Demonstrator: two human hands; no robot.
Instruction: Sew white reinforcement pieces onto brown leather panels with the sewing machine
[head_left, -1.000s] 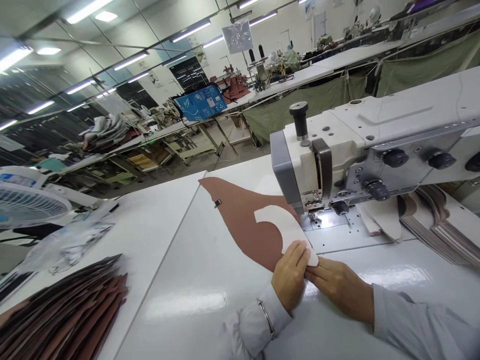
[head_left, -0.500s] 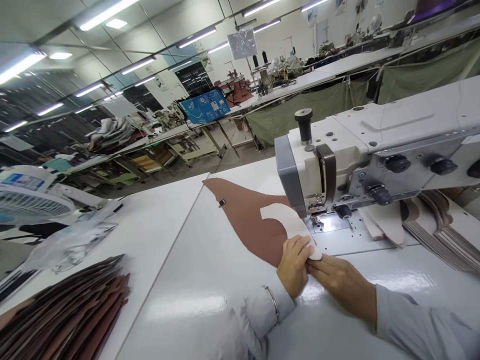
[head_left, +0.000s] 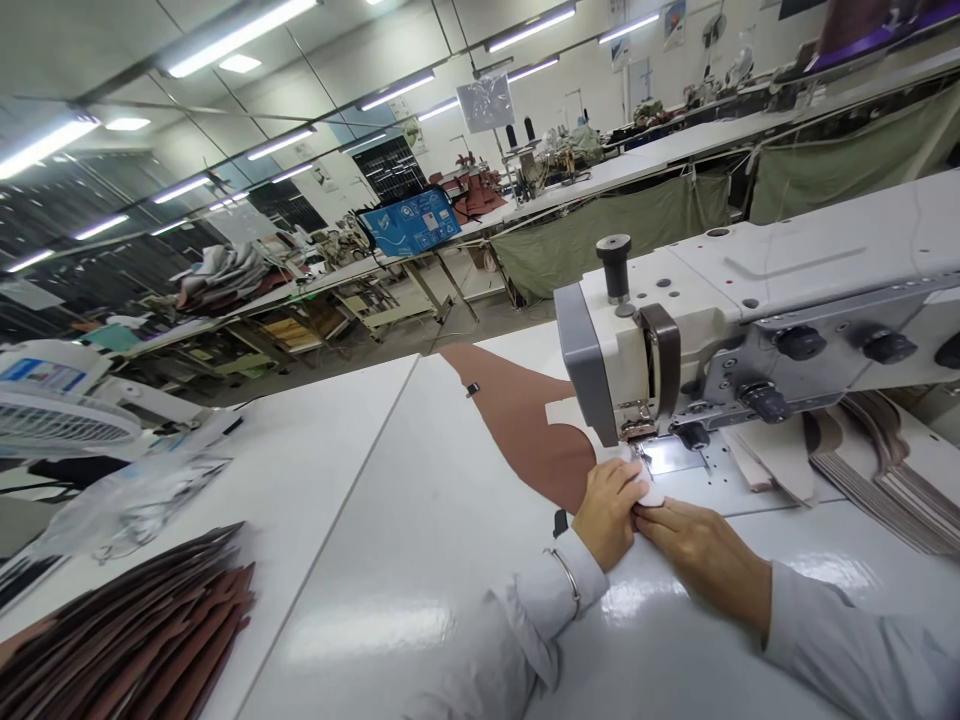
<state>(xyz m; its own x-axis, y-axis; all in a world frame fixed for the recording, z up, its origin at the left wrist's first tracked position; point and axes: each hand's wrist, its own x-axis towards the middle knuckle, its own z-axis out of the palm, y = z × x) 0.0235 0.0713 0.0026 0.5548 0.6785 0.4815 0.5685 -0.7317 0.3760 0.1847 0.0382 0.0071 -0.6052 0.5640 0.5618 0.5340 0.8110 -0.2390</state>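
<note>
While I watch through the head camera from my remote station, the reddish-brown leather-like panel [head_left: 517, 420] and the pale curved piece [head_left: 564, 412] lying on it sit further forward than in the earlier frames. The pale piece's far end now reaches the steel presser foot [head_left: 637, 432] of the white industrial sewing machine [head_left: 637, 330], and part of its curve is hidden behind the machine's grey end cover. The left hand [head_left: 609, 515] and right hand [head_left: 701, 555] have moved forward with the work and now sit just in front of the presser foot. The left hand comes in from the lower left, palm down, with a thin metal bangle [head_left: 564, 568] at the wrist. Its fingers [head_left: 619, 490] lie together, pressing on the pale piece. The right arm reaches in from the right, and that hand lies nearly flat, its fingers [head_left: 654, 517] together and touching the left hand, with the pale piece's near end pinched between them. A stack of dark brown cut panels [head_left: 127, 640] lies well left of the machine on the glossy white table [head_left: 337, 520], and a bundle of striped strips [head_left: 877, 490] lies just right of it.
</note>
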